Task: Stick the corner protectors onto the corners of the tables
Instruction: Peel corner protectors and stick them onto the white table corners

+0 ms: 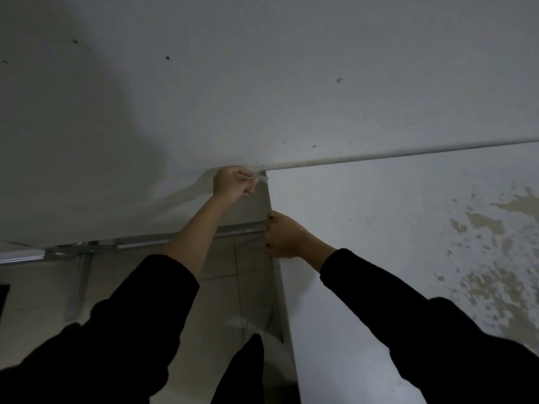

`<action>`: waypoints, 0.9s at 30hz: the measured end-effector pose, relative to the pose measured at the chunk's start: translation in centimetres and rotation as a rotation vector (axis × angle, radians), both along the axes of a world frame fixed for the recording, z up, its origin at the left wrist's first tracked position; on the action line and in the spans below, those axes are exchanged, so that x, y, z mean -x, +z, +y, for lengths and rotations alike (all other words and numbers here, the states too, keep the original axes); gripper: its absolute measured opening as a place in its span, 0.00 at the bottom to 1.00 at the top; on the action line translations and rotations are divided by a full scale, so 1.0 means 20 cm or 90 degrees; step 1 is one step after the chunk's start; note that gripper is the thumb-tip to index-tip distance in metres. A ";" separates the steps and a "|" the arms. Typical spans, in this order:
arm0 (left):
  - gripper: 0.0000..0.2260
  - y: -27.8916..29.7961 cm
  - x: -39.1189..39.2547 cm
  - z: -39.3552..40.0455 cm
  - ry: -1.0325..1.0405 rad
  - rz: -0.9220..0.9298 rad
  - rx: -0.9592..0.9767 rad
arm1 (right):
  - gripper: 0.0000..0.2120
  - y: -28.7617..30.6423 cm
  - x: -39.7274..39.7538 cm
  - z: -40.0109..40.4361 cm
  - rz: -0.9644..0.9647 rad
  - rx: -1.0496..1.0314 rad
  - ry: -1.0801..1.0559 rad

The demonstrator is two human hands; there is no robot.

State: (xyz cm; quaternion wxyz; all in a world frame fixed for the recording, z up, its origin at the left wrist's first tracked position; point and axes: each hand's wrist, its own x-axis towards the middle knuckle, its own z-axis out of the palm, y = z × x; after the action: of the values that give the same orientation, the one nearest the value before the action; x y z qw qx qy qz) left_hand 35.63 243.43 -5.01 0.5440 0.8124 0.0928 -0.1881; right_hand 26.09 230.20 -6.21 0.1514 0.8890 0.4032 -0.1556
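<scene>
Clear corner protector [260, 178] at the far corner of the white desk [379, 228], pinched in left hand [230, 183] fingertips, just left of the corner; left hand nearer; right hand [281, 236] curled, gripping the desk's left edge, closer to the body; floor tiles [233, 287] below; no containers visible.

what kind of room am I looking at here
Probably a plain indoor workroom or utility space. A white table with worn, flaking paint stands against a bare, scuffed wall, above a tiled floor. The left hand holds a clear corner protector at the table's corner.
</scene>
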 end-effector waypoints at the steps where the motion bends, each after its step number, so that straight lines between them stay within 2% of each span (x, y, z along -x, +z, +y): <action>1: 0.05 -0.01 -0.01 0.00 0.009 0.003 0.007 | 0.18 -0.01 0.01 0.00 -0.008 0.002 -0.002; 4: 0.05 -0.03 -0.02 0.00 0.047 0.016 0.026 | 0.18 -0.03 0.03 0.01 0.058 -0.024 -0.041; 7: 0.05 -0.08 -0.05 0.00 0.074 0.031 0.050 | 0.17 0.00 0.03 0.02 0.063 -0.041 -0.065; 9: 0.09 -0.09 -0.07 -0.02 0.075 0.046 0.071 | 0.15 0.00 0.02 0.02 0.075 -0.041 -0.071; 11: 0.13 -0.10 -0.09 -0.04 0.085 0.057 0.087 | 0.16 -0.02 0.03 0.03 0.085 -0.024 -0.064; 14: 0.12 -0.10 -0.12 -0.06 0.074 0.061 0.094 | 0.18 -0.05 0.03 0.03 0.084 -0.023 -0.060; 21: 0.13 -0.09 -0.18 -0.09 -0.011 0.058 -0.018 | 0.19 0.00 0.01 0.06 0.073 -0.013 -0.059; 27: 0.08 -0.06 -0.22 -0.15 -0.041 0.041 -0.088 | 0.18 0.02 0.00 0.05 0.097 0.000 -0.075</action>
State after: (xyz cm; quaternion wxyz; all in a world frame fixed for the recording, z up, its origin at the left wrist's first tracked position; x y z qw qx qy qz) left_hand 40.04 240.49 -6.25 0.4768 0.8443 0.0969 -0.2248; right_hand 26.02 231.17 -5.73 0.1109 0.8966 0.3606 -0.2317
